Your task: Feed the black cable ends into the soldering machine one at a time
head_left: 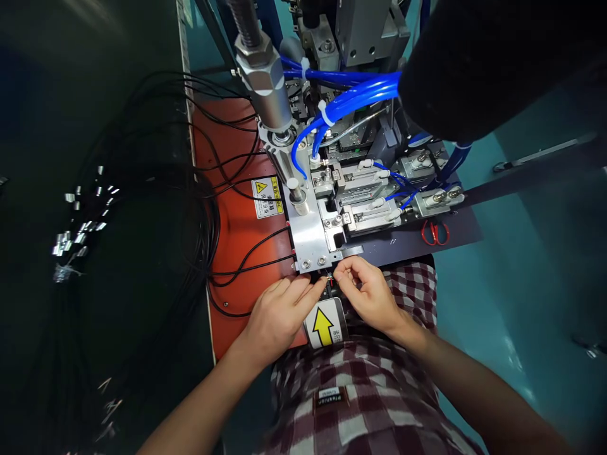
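Note:
My left hand (279,311) is closed at the front edge of a machine, with a black cable (234,315) running in under it. Between my fingertips shows a tiny wire end (330,278) with a bit of red. From the other side my right hand (367,292) pinches close to this end; what its fingertips hold is too small to make out. Just beyond both hands lies the machine's metal plate (309,237) with bolts. A label with a yellow arrow (324,325) sits below the fingers.
Black cables (208,234) cross the orange-red panel (241,253) on the left, and a bundle with shiny ends (71,243) hangs over the dark surface. Blue air hoses (360,95) arch over the machine. Red-handled scissors (435,233) lie at right. A black tube (455,69) looms upper right.

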Available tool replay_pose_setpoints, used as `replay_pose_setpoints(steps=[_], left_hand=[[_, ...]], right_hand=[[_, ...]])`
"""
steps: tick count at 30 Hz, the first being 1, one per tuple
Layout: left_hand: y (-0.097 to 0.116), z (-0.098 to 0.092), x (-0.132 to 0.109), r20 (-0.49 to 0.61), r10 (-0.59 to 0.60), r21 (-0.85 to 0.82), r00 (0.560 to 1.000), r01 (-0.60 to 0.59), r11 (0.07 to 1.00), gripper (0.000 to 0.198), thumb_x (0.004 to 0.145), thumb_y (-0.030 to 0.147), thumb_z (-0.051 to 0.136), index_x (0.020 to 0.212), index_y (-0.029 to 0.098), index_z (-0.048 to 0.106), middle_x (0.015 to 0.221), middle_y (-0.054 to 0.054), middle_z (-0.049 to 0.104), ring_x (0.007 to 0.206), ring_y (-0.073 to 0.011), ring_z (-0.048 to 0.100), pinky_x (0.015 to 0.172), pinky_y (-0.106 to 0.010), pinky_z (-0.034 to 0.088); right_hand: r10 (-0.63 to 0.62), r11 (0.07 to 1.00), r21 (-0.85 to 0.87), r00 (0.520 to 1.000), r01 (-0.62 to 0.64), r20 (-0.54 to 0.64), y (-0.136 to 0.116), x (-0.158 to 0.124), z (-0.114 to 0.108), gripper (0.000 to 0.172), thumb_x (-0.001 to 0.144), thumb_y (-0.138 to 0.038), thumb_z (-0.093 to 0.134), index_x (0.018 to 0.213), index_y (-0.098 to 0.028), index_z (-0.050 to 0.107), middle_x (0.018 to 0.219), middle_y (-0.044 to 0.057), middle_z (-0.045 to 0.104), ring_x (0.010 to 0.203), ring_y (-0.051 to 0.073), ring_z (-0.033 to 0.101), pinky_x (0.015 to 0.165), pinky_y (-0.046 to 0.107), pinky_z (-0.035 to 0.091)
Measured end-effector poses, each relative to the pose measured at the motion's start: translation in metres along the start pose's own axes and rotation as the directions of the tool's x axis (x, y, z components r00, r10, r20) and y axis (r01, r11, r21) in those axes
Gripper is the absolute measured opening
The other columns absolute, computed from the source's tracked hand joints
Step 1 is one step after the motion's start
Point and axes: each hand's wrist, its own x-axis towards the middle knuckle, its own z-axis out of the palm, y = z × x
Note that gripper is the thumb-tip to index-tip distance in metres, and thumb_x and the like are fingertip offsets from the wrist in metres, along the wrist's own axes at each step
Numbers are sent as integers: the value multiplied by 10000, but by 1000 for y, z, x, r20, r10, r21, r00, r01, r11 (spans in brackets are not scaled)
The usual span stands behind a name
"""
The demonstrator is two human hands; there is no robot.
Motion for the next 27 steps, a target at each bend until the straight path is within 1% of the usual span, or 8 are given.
replay_pose_setpoints(steps=[8,13,15,18,20,22,24,27], left_hand=[[0,0,0,33,6,-41,999,-4,999,317,933,97,419,1196,92,596,900,-103,661,762,-193,580,680,-306,494],[-1,0,-2,32,21,-37,999,-20,999,313,946,104,395,1199,88,579,908,-103,667,750,-188,581,671,-309,491],[-2,1,-3,32,21,-47,999,-19,999,306,944,99,395,1190,86,577,910,-103,668,746,-188,582,666,-308,491],[-2,1,-3,33,22,-52,999,-20,998,294,942,96,401,1177,84,577,909,-105,671,760,-192,590,672,-309,495],[-2,1,-3,28,28,-47,999,-27,999,291,941,95,406,1180,76,571,916,-111,672,781,-199,597,678,-313,498],[-1,1,-1,32,30,-37,999,-29,999,295,940,95,408,1190,71,563,935,-119,672,803,-205,603,683,-317,498],[-1,1,-1,49,25,-23,998,-24,999,302,940,91,408,1202,74,556,945,-119,671,801,-203,603,674,-316,494],[0,1,-1,64,25,1,998,-25,1000,304,942,99,409,1209,86,552,931,-109,669,760,-189,594,645,-309,481]], right_hand=[[47,999,-28,999,-47,9,0,-2,1,120,914,-222,510,808,-183,552,731,4,567,656,133,523,622,256,417],[211,974,69,975,-216,73,4,-2,1,164,939,-292,475,831,-191,546,655,-18,550,543,120,499,518,241,408],[234,972,15,971,-235,53,3,-2,-3,179,942,-300,472,827,-190,554,653,-11,561,535,125,502,512,248,405],[130,982,-136,991,-134,-36,-6,-3,-8,148,937,-270,487,868,-187,588,783,34,622,644,147,550,604,268,427],[44,980,-192,998,-51,-38,-14,-3,-7,130,932,-269,500,928,-188,601,813,41,634,680,157,567,643,277,426],[-1,964,-267,1000,-5,-25,-20,-2,-3,126,917,-283,526,906,-188,608,747,29,619,651,158,559,629,281,407],[-8,941,-338,999,-5,-36,-23,1,2,126,897,-286,551,831,-191,603,658,5,576,589,148,525,592,278,377],[8,939,-341,997,-36,-82,-23,4,10,128,871,-259,566,760,-198,587,575,-28,507,523,126,469,546,262,344]])
